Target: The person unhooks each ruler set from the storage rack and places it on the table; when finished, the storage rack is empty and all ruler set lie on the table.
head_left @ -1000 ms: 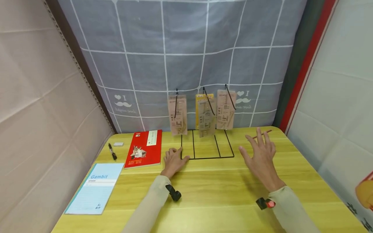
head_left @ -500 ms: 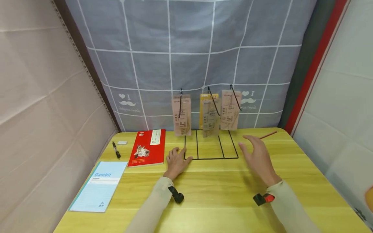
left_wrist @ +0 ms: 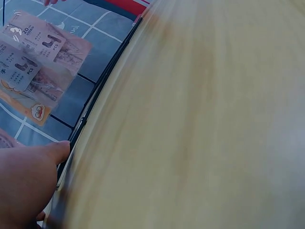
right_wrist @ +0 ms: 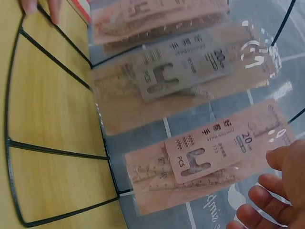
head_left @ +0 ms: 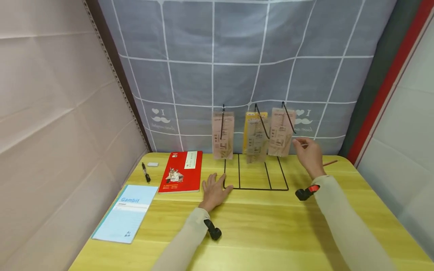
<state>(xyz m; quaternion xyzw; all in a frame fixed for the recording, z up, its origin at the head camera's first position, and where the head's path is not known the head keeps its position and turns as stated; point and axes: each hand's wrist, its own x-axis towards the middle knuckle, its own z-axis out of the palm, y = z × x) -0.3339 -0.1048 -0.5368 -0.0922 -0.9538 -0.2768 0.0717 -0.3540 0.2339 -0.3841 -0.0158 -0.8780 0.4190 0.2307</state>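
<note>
A black wire display rack (head_left: 257, 189) lies with its rectangular base on the table, and its hooks carry ruler set packs. My left hand (head_left: 215, 194) rests at the base's left front corner, fingers spread; in the left wrist view its thumb (left_wrist: 57, 151) touches the wire. My right hand (head_left: 310, 158) is raised beside the right-hand pink ruler set pack (head_left: 279, 148), thumb right at the pack's edge, the other fingers loosely bent. A left pink pack (head_left: 218, 145) and a greyish middle pack (head_left: 255, 150) hang alongside. Behind the middle one shows a yellow pack (head_left: 250, 114).
Left of the rack lie a red book (head_left: 183, 177), a light blue notebook (head_left: 125, 214), a black pen (head_left: 145, 172) and a white eraser (head_left: 153, 164). A reddish pencil (head_left: 330, 163) lies beyond my right wrist. A grey checked cloth (head_left: 190, 82) hangs behind.
My right hand has risen and moved up to the right-hand pack's edge from lower over the table. My left hand stays at the rack's corner. The head view has shifted left.
</note>
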